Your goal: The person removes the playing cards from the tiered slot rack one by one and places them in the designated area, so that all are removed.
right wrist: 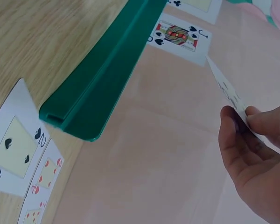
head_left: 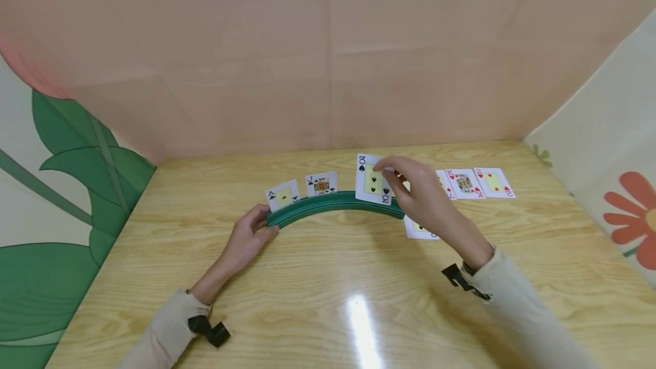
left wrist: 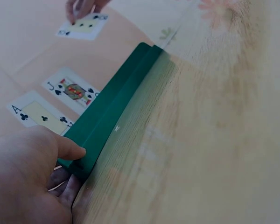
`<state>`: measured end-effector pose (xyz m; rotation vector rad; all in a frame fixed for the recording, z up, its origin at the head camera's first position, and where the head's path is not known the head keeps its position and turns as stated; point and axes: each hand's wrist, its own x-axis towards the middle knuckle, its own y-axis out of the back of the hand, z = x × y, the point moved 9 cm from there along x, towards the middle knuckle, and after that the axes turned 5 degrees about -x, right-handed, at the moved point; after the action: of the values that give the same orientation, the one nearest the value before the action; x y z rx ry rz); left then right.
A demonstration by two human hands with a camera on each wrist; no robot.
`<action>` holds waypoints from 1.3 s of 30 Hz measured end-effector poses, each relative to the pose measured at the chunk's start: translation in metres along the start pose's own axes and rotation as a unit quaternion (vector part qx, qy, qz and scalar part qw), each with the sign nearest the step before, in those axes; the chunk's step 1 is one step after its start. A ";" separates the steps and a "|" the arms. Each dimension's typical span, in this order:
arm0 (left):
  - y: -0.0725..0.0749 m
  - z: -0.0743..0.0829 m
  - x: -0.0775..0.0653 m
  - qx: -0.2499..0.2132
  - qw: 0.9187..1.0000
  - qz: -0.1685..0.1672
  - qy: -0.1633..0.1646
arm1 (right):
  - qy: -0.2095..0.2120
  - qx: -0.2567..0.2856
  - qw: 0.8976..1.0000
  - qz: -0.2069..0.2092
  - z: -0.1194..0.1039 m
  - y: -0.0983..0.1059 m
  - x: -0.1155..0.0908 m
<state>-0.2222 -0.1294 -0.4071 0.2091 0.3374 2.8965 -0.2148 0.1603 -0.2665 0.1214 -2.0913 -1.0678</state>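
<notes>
A curved green card holder [head_left: 330,203] stands on the table, with the ace of clubs [head_left: 283,195] and the jack of spades [head_left: 322,184] upright in its left part. At its left end my left hand [head_left: 246,241] grips it, the thumb [left wrist: 72,148] on the near face and fingers underneath. My right hand [head_left: 422,192] pinches a three of spades [head_left: 373,185] between thumb and fingers, above the holder's right part. In the right wrist view this card appears nearly edge-on, apart from the holder. Whether its lower edge touches the holder in the head view, I cannot tell.
Near the holder's right end a two of spades [right wrist: 14,147] lies face up. Several red-suited cards lie in a row at the right, among them a king [head_left: 464,184] and a two of hearts [head_left: 493,182]. A pinkish cloth wall [head_left: 328,73] closes off the table's back.
</notes>
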 end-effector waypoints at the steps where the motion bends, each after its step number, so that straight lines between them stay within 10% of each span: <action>1: 0.000 0.000 0.000 0.002 1.000 0.000 0.000 | 0.002 -0.003 1.000 0.000 0.000 0.001 -0.001; 17: 0.003 -0.002 -0.002 0.008 1.000 0.002 0.005 | -0.003 -0.042 0.997 0.061 0.008 0.036 -0.027; 39: 0.003 -0.002 0.002 0.000 1.000 0.004 0.006 | -0.076 -0.067 0.994 0.037 0.053 0.062 -0.061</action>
<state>-0.2246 -0.1324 -0.4082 0.1931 0.3397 2.9066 -0.1925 0.2591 -0.2768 -0.1056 -2.1339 -1.2007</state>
